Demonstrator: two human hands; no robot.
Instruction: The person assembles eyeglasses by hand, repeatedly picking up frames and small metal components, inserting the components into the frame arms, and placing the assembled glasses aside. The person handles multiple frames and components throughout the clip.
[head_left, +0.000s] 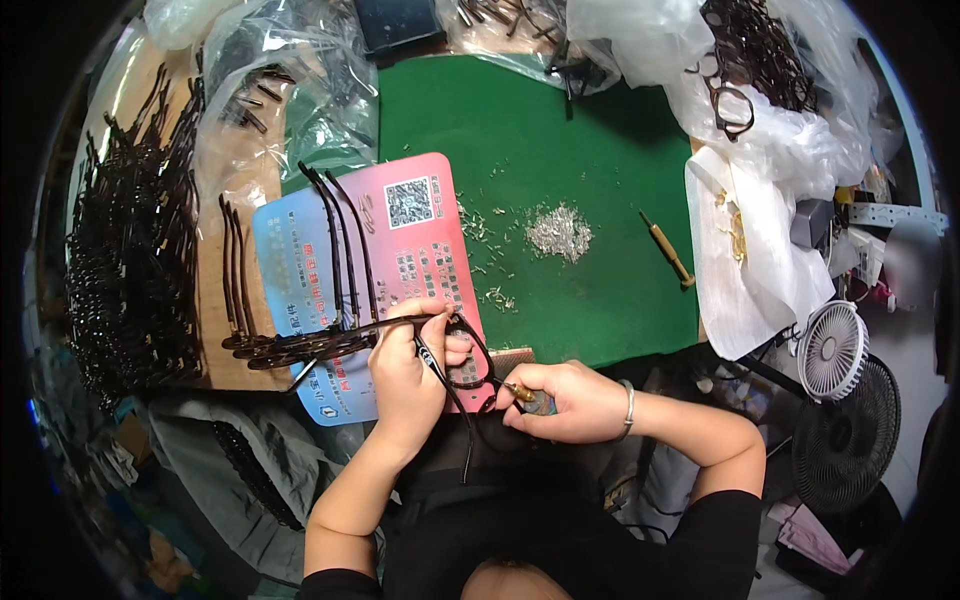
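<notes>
**Green and pink, brown and gold**

The mat point(600, 310) is plain green; the printed pad point(428, 262) blends blue into pink, with a black-and-white code square point(409, 202). The held eyeglass frame point(487, 357) looks near-black, the stacked frames point(285, 347) dark brown. The held screwdriver point(521, 392) shows gold, the small metal parts point(560, 232) silver.

Your left hand point(408, 372) hides part of the eyeglass frame point(483, 346); your right hand point(568, 400) covers much of the screwdriver point(519, 392), whose tip is indistinct. The upper edge crops a dark box point(400, 26).
</notes>
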